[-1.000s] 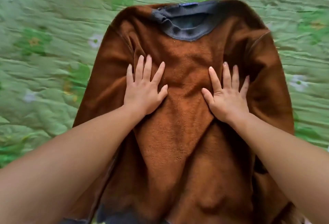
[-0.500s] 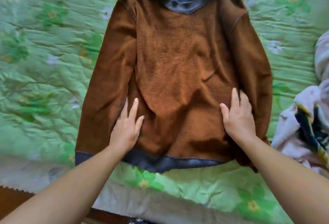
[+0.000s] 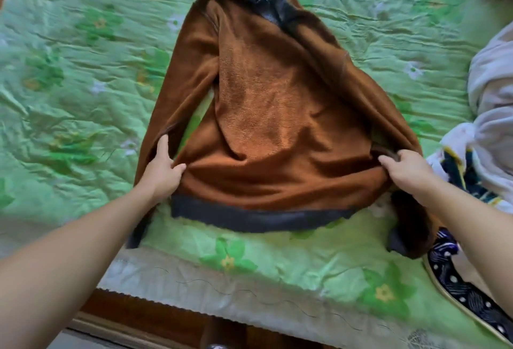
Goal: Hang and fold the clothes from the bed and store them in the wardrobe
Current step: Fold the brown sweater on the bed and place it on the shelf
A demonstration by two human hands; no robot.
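Note:
A brown fleece sweater (image 3: 277, 115) with a dark grey collar and hem lies on the green floral bedspread (image 3: 83, 76). Its lower body is lifted and bunched, and both sleeves hang down at the sides. My left hand (image 3: 162, 169) grips the sweater's left side just above the hem, thumb on top. My right hand (image 3: 405, 168) pinches the right side at the same height. The collar end still rests on the bed, partly folded over itself.
A heap of white and patterned clothes (image 3: 488, 115) lies at the right edge of the bed. A dark dotted garment with a yellow border (image 3: 466, 290) trails off the bed's front right. The wooden bed frame (image 3: 155, 318) runs along the bottom.
My hands went from lying flat on the sweater's lower front to gripping its two sides. The lower part has been raised and the sleeves have swung outward.

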